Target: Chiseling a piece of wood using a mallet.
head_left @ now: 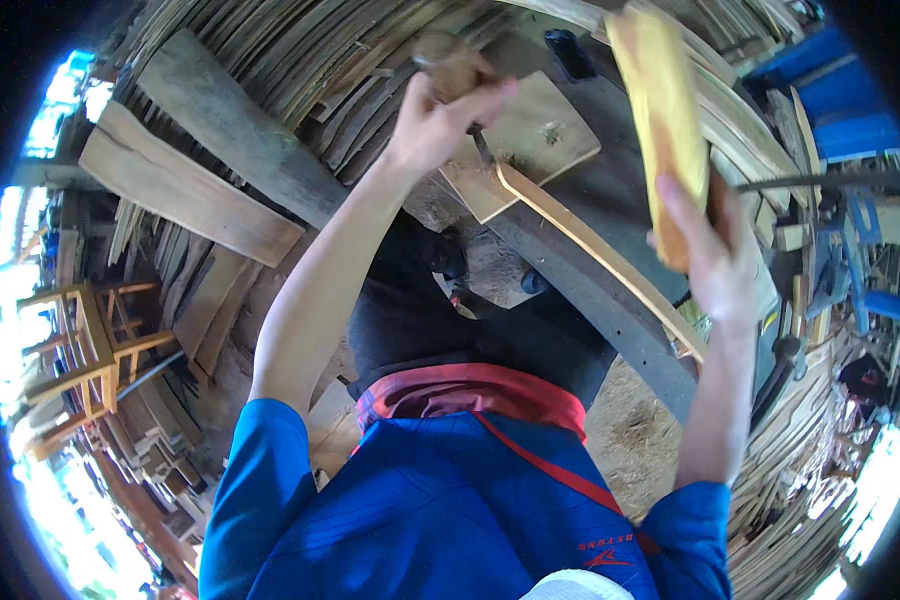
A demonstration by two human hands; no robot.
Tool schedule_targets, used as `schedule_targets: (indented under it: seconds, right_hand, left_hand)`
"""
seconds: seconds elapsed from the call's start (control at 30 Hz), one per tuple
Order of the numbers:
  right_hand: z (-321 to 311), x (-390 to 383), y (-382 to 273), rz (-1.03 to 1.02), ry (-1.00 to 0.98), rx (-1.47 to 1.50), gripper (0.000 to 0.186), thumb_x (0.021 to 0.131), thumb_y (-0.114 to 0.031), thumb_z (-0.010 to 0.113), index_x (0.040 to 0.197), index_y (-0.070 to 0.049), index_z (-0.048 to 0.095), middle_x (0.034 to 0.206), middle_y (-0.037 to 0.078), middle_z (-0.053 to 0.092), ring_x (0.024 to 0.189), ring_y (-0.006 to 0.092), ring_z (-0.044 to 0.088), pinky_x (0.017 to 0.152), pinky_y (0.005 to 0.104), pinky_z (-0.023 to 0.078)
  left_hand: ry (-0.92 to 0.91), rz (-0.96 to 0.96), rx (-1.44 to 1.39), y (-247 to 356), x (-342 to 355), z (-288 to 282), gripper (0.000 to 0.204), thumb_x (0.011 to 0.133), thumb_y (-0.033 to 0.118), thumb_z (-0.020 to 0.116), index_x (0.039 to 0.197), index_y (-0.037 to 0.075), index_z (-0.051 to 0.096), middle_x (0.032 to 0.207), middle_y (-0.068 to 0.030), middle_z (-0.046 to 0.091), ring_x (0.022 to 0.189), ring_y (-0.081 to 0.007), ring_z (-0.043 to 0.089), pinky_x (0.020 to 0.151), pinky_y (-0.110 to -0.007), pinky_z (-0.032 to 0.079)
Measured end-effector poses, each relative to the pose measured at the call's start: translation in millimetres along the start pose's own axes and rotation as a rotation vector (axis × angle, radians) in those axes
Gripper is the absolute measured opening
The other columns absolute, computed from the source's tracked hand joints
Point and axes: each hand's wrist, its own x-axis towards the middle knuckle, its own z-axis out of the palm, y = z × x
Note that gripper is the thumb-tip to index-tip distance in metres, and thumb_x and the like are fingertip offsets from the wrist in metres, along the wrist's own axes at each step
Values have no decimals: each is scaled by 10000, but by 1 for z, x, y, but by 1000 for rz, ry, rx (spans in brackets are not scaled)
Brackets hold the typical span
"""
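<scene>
My left hand (445,120) grips a chisel by its wooden handle (440,58), with the dark blade (484,146) pointing down near the end of a long, narrow wooden strip (600,255). That end lies on a square pale board (555,125) with small shavings on it. My right hand (715,240) holds a thick yellow wooden block (650,100) raised at the right, slightly blurred. The strip runs along a dark workbench (640,350) toward my right forearm.
Stacked planks (240,40) and wide boards (190,185) crowd the back and left. A wooden chair frame (80,355) is at far left. Blue metal objects (850,110) and a dark clamp-like bar (800,355) are at right. My legs (400,320) are below the bench.
</scene>
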Motion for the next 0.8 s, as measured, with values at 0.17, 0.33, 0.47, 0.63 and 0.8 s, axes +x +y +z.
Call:
schedule_targets:
  seconds: [0.17,0.33,0.47,0.63,0.8]
  right_hand:
    - [-7,-40,69,101,-23,-331,457,802,-370,772,981,8,590,820,187,667,733,308,658,654,409,483]
    - [-22,-40,103,97,59,-523,507,800,-406,765,1008,16,575,901,233,648,841,411,639,743,453,479]
    - [-19,-22,118,145,84,-771,550,808,-466,741,1004,22,577,948,233,607,894,428,604,770,491,462]
    - [-6,3,133,219,1,-804,573,853,-500,676,1006,41,563,1027,237,576,958,437,575,838,502,436]
    - [9,12,138,282,1,-853,662,882,-570,604,1073,60,530,1036,262,555,1033,435,546,899,476,417]
  left_hand:
    - [508,180,-279,40,-19,-52,89,932,81,588,856,70,545,679,3,480,605,-107,486,593,-289,395]
    - [406,235,-449,66,-63,-105,235,953,152,542,743,107,446,536,40,308,491,-91,290,502,-274,251]
    - [375,-76,-186,76,-95,-117,146,933,139,588,815,61,558,569,11,459,525,-107,442,498,-272,329]
    - [93,-97,710,45,-118,-101,152,815,58,692,964,31,683,807,-58,667,696,-162,636,684,-279,503]
    - [-293,-209,772,32,-120,-70,477,718,206,749,1185,193,651,851,-131,703,767,-322,683,692,-408,553]
